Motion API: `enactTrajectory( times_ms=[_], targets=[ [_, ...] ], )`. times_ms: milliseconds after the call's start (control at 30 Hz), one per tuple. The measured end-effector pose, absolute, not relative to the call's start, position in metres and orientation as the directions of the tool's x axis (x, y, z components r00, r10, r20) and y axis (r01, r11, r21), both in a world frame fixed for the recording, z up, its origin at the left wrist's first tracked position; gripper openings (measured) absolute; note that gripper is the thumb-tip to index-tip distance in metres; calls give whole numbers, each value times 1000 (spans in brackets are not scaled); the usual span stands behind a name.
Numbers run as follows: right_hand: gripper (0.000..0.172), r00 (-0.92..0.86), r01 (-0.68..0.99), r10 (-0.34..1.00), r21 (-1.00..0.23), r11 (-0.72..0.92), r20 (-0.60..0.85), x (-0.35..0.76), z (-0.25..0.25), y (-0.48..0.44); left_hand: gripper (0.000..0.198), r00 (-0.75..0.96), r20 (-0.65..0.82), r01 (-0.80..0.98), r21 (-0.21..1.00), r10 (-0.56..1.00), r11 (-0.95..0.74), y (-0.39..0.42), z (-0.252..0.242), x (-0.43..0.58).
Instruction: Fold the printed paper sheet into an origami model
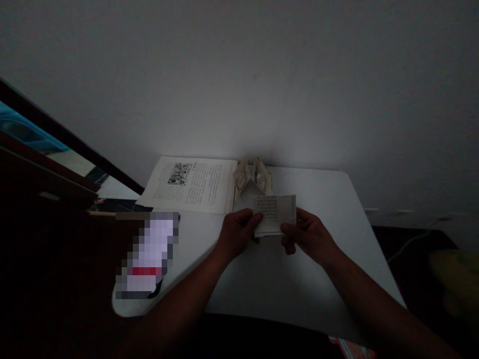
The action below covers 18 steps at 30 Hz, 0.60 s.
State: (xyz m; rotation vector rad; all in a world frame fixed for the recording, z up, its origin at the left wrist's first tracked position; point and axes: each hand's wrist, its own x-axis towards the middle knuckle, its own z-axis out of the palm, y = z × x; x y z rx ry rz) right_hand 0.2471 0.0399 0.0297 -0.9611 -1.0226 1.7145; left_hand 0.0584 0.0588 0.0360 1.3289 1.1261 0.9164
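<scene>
Paper (275,215) is spanning the gap between the left hand (236,232) and the right hand (310,237), over the white tabletop (318,194). Both hands are gripping it: the left is pinching its left edge, thumb on the front and fingers curling behind, and the right is pinching its lower right corner in much the same way. Whether its lower edge is touching the tabletop, I cannot tell.

As for progress, the paper is already showing a small, roughly rectangular outline with layered edges along the bottom, so some folding seems to be done. Print is covering its upper left, while a paler strip is running down the right. It is looking flat rather than opened out, so in my judgement it is only partway shaped; how many folds are remaining, the view is not telling.

Just beyond it, a folded shape (262,180) is standing on the tabletop, its hollow pockets facing the hands, and is looking finished. Printed pages (190,184) are lying flat just to its left, seemingly unfolded. A phone (151,254), its screen blurred, is lying nearer on the left, well apart from the paper
</scene>
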Motion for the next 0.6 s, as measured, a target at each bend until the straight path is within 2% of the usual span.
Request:
enactTrajectory(
  times_ms=[133,433,533,600],
  targets=[
    [31,-291,-292,940,-919,-265,-179,244,30,40,31,177,-96,169,983,980,66,60,42,60],
    [31,-308,-234,936,-939,-251,-173,242,34,41,30,152,-11,239,971,988,-26,61,37,55],
    [33,-319,-214,929,-941,-264,-188,241,31,39,25,136,-24,183,983,990,-1,63,36,56],
    [33,-340,-194,920,-943,-271,-194,240,29,37,30,125,-57,126,991,990,41,64,35,58]
  ],
)
